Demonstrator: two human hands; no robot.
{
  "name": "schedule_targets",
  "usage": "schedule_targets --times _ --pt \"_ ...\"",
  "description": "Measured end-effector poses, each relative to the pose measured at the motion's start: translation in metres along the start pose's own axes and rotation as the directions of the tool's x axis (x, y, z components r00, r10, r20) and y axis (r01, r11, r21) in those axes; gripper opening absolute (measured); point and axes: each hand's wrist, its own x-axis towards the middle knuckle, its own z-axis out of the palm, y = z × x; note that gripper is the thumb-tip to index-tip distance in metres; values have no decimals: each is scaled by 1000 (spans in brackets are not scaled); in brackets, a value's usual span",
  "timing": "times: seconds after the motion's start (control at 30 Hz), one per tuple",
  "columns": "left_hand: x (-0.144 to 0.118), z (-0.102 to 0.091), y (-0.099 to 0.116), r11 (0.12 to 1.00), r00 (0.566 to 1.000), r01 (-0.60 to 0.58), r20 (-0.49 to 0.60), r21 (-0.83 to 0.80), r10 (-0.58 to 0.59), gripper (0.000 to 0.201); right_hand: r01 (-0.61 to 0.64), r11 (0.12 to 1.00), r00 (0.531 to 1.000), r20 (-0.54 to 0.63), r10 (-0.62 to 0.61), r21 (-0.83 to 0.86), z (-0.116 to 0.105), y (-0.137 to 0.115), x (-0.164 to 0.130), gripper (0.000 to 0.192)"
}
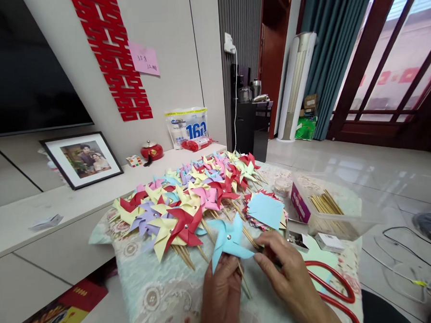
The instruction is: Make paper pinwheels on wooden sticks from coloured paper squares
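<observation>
Both hands, left hand (222,289) and right hand (288,276), are pinching a blue pinwheel (229,240) beside the pinwheel pile (188,201) on the desk (153,290).

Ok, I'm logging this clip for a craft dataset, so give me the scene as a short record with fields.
Setting: floral-cloth table in a living room
Left hand: grip on the light blue paper pinwheel from below
Right hand: fingertips at the pinwheel's lower right blade
Behind: pile of finished multicoloured paper pinwheels
Right side: stack of cut paper squares, clear plastic box of wooden sticks, red-handled scissors
</observation>
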Motion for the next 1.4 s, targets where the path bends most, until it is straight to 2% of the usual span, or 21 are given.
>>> schedule_targets --times 0.03,0.1,0.17,0.37,0.53,0.63,0.7,0.77,0.9,1.0,1.1,1.2,1.4 --pt "2 -3 0 1000 1000 0 20 -23 0 26 -85 995 993 88 80 47 2 -2 0 10" --pt "5 -7 -1 994 998 24 60 -102 -18 29 -237 966 942 269 202 107 7 -5 0 12" --pt "5 -8 -2 989 996 31 83 -145 -19 33 -319 937 900 355 252 145 12 -7 1 12" --pt "0 -2 -1 977 997 78 35 -197 -72 43 -408 890 869 386 311 203 22 -5 1 18" --pt "1 1 -2 958 994 107 23 -266 -105 44 -447 843 849 438 295 298 24 4 3 26" --pt "3 0 -4 944 981 164 -55 -287 -188 45 -423 852 870 399 288 308 14 6 17 27" --pt "3 -1 -6 938 957 223 -123 -267 -262 46 -372 889 908 305 288 267 1 7 34 24" --pt "2 0 -8 934 935 277 -162 -227 -316 46 -356 911 923 227 309 208 -12 10 57 24" --pt "0 2 -10 926 921 337 -146 -170 -362 41 -328 932 943 107 314 152 -28 27 110 24" --pt "0 3 -9 924 917 353 -145 -146 -373 39 -327 940 945 39 325 92 -26 49 142 17" --pt "1 3 -9 925 916 357 -144 -132 -374 39 -341 940 940 35 340 12 -14 71 162 15" --pt "3 2 -10 925 916 360 -139 -126 -375 39 -355 933 929 88 360 -67 0 86 172 18" --pt "6 2 -15 926 912 362 -163 -106 -376 40 -402 900 880 199 430 -169 17 97 180 30"
